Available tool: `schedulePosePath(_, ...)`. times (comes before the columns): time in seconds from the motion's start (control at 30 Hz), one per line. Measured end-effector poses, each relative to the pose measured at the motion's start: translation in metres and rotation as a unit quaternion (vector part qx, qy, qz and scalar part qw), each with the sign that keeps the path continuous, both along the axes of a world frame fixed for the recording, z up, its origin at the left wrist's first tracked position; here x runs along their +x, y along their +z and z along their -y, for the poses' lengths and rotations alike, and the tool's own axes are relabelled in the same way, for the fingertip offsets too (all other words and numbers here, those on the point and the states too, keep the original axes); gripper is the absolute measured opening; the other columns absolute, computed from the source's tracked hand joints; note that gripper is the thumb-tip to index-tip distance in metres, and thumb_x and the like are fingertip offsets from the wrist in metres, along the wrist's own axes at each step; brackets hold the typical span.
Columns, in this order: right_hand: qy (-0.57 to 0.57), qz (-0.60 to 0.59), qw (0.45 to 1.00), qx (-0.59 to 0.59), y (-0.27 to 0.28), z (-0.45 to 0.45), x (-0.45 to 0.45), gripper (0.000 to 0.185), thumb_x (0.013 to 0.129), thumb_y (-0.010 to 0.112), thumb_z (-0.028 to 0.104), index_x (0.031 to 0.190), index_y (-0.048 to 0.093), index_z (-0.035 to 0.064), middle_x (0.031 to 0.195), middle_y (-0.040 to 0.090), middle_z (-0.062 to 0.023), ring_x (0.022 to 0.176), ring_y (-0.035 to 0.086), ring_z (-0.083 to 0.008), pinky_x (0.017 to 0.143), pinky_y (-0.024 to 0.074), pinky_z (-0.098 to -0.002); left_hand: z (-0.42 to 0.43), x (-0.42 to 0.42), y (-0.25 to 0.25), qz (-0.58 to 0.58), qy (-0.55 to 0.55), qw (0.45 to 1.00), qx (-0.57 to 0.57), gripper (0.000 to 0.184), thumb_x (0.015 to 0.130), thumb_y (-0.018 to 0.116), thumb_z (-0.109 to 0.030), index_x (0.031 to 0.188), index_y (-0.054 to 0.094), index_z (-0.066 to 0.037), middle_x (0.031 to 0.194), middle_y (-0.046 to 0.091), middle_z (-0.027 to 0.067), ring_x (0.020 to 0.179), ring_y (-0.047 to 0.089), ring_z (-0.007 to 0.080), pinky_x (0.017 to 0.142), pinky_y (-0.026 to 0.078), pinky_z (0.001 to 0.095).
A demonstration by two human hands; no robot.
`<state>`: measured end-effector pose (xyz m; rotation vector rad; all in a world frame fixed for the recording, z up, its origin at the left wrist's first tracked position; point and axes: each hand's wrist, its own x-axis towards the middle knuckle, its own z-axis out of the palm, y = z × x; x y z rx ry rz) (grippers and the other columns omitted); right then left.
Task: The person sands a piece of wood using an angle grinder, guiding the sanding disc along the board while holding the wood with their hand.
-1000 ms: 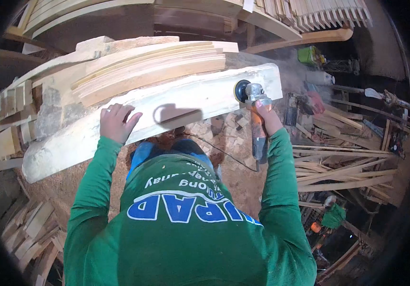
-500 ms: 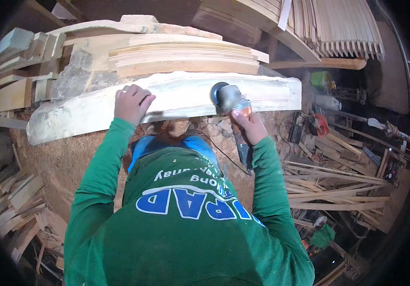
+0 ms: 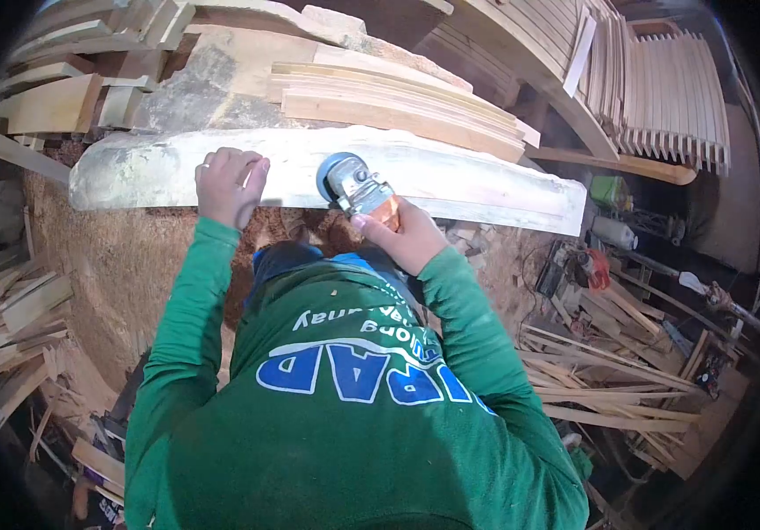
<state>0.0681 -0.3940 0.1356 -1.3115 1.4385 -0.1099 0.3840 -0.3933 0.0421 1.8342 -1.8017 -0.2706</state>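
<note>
A long pale wooden slab lies crosswise in front of me, with a rough, curved left end. My right hand is wrapped round the orange body of an angle grinder. The grinder's round disc is over the middle of the slab; whether it touches the wood I cannot tell. My left hand is at the slab's near side, left of the grinder. Its fingers are curled with the thumb out to the side, and I see nothing held in them.
Behind the slab lies a stack of thin boards. Cut wood blocks are piled at the left. Long wood strips lie scattered at the right, near a white bottle. Slatted wooden pieces stand at the upper right.
My right hand has moved the grinder left along the slab, closer to my left hand, and its disc has tilted. My left hand stays by the slab. The view has turned somewhat.
</note>
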Motion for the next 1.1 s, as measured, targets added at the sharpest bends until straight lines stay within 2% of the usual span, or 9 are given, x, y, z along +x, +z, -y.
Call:
schedulePosePath(0.03,0.003,-0.01,1.0,-0.006,-0.006,-0.002,0.004,0.08,0.091,0.077,0.063,0.134,0.066,-0.0044,0.116,0.077,-0.0273,0.113,0.074,-0.0378,0.102,0.0547,-0.0438,0.0,-0.001,0.002,-0.003,-0.004,1.0,-0.002,0.014,0.094,0.078,-0.03,0.096,0.079,-0.016,0.098,0.07,0.0062,0.097,0.065,0.0289,0.087,0.047,0.0462)
schedulePosePath(0.13,-0.043,0.026,0.999,-0.011,-0.003,-0.004,0.007,0.079,0.091,0.078,0.062,0.133,0.066,-0.0043,0.115,0.077,-0.0265,0.112,0.075,-0.0374,0.101,0.0549,-0.0439,0.002,-0.005,-0.001,-0.012,-0.021,1.0,-0.009,0.015,0.095,0.077,-0.03,0.097,0.08,-0.016,0.099,0.07,0.0071,0.097,0.065,0.0299,0.087,0.047,0.0459)
schedulePosePath(0.23,-0.078,-0.018,0.997,-0.013,0.001,-0.009,-0.014,0.076,0.092,0.079,0.059,0.132,0.067,-0.0043,0.114,0.077,-0.0251,0.109,0.075,-0.0352,0.1,0.0554,-0.0427,0.004,-0.02,-0.001,0.003,-0.058,0.998,0.014,0.016,0.094,0.078,-0.03,0.097,0.08,-0.015,0.097,0.07,0.0078,0.095,0.064,0.0307,0.086,0.047,0.045)
schedulePosePath(0.37,-0.165,-0.012,0.986,-0.004,0.01,-0.017,-0.059,0.068,0.093,0.082,0.051,0.132,0.068,-0.0033,0.114,0.078,-0.0162,0.107,0.074,-0.0231,0.097,0.0557,-0.0376,0.012,-0.056,-0.007,-0.084,-0.151,0.984,-0.033,0.008,0.089,0.082,-0.022,0.091,0.079,-0.015,0.088,0.071,0.0059,0.088,0.065,0.0309,0.079,0.048,0.0439)
schedulePosePath(0.47,-0.214,-0.036,0.976,0.01,-0.001,-0.028,-0.107,0.065,0.094,0.081,0.048,0.132,0.069,-0.0028,0.118,0.077,-0.0137,0.108,0.072,-0.0208,0.098,0.0549,-0.0364,0.015,-0.09,-0.013,-0.118,-0.188,0.975,-0.015,0.014,0.088,0.083,-0.026,0.097,0.076,-0.018,0.093,0.069,0.0036,0.087,0.064,0.0294,0.079,0.044,0.0446)
schedulePosePath(0.6,-0.266,-0.016,0.964,-0.012,-0.004,-0.034,-0.149,0.064,0.095,0.08,0.048,0.131,0.069,-0.0039,0.117,0.077,-0.0127,0.106,0.071,-0.0199,0.098,0.0541,-0.0362,0.027,-0.132,-0.018,-0.119,-0.272,0.953,-0.057,0.018,0.083,0.088,-0.021,0.098,0.078,-0.016,0.095,0.074,0.0054,0.085,0.069,0.0298,0.075,0.051,0.0465)
schedulePosePath(0.7,-0.292,-0.04,0.956,0.001,-0.003,-0.035,-0.18,0.064,0.095,0.08,0.052,0.126,0.072,-0.0034,0.113,0.077,-0.013,0.103,0.071,-0.0196,0.095,0.0543,-0.0362,0.031,-0.164,-0.013,-0.152,-0.285,0.944,-0.063,0.019,0.084,0.088,-0.023,0.099,0.079,-0.016,0.101,0.073,0.0043,0.089,0.069,0.0299,0.081,0.051,0.0455)
schedulePosePath(0.9,-0.35,-0.042,0.936,0.007,-0.008,-0.037,-0.239,0.067,0.094,0.08,0.055,0.124,0.072,-0.0046,0.107,0.076,-0.0105,0.097,0.069,-0.0186,0.09,0.0544,-0.0352,0.046,-0.207,-0.005,-0.069,-0.301,0.951,0.001,0.019,0.088,0.085,-0.025,0.105,0.081,-0.018,0.117,0.07,0.0035,0.104,0.066,0.0275,0.093,0.047,0.0432)
schedulePosePath(1.1,-0.397,-0.056,0.915,-0.039,-0.004,-0.035,-0.298,0.066,0.095,0.078,0.056,0.119,0.074,-0.0044,0.101,0.074,-0.0077,0.091,0.067,-0.0168,0.085,0.0536,-0.0346,0.061,-0.244,-0.008,-0.054,-0.318,0.946,0.024,0.018,0.088,0.083,-0.027,0.104,0.08,-0.019,0.113,0.068,0.0021,0.108,0.064,0.0262,0.094,0.045,0.0466)
